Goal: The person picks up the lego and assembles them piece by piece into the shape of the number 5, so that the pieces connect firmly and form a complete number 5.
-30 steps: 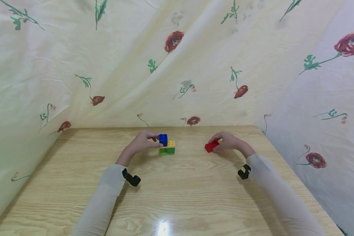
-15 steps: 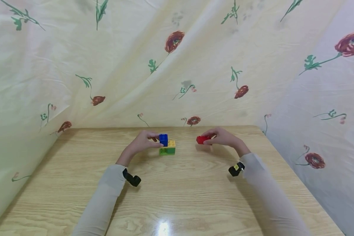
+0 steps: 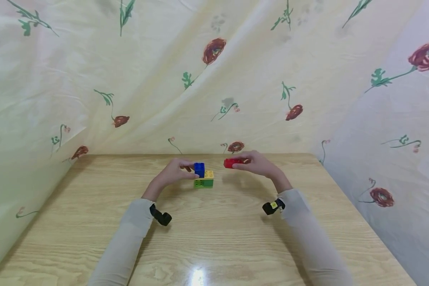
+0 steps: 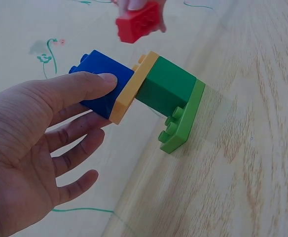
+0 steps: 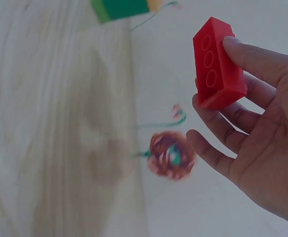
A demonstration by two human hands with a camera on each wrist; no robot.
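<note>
two hands pinch toy bricks, one at a stack, one in mid-air

at the left, a pale grey sleeve [image 3: 123, 242] runs forward from the near edge of the head view, with a small black wrist camera [image 3: 161, 216] at its cuff. the left hand [image 3: 173, 173] bends inward toward the middle of the pale wood-grain table [image 3: 214, 238]. its thumb lies across the near face of a square blue plastic brick [image 3: 199, 170], with fingers behind; the lower fingers are parted and loosely bent, off the brick.

the blue brick sits on the left end of a flat yellow plastic plate [image 4: 133, 90], whose studs show to its right. under the plate's right part is a dark green plastic block [image 4: 168, 84], set on a light green plastic plate [image 4: 186, 123] that rests on the table, its bare studs below the yellow overhang.

right of the stack and apart from it, an oblong red plastic brick [image 3: 230, 163] hangs above the table, its tubed underside visible in the right wrist view. the right hand [image 3: 256, 163] reaches in from the right, thumb on one side of the brick and fingers curved round the other; the little finger is free.
</note>
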